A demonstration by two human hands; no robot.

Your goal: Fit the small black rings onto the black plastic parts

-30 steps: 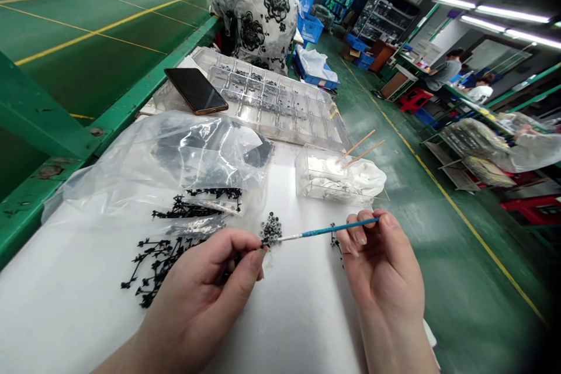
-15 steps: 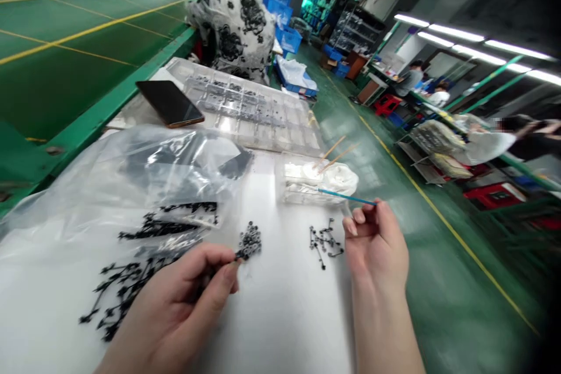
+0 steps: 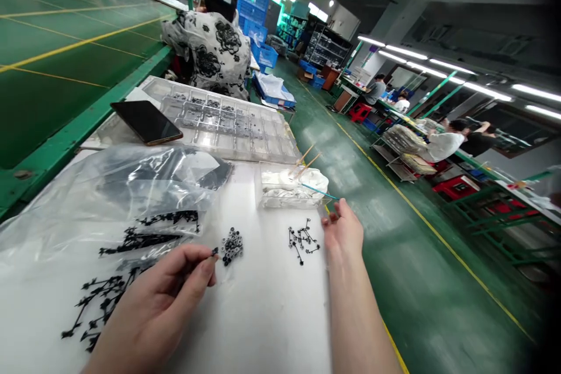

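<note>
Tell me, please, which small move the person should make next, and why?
Probably the right hand should pick up the thin blue brush: the hand is empty and close beside it, the brush rests on the clear box, and the left hand is pinching a small black part beside the black rings.

On white sheet (image 3: pixel 272 327): plastic bag (image 3: pixel 149 181) L, ring pile (image 3: pixel 232 246) mid, runner bits (image 3: pixel 301 241) R; clear box (image 3: pixel 289 190) behind, compartment tray (image 3: pixel 223 123) further back, phone (image 3: pixel 146 122) just L of tray.
</note>
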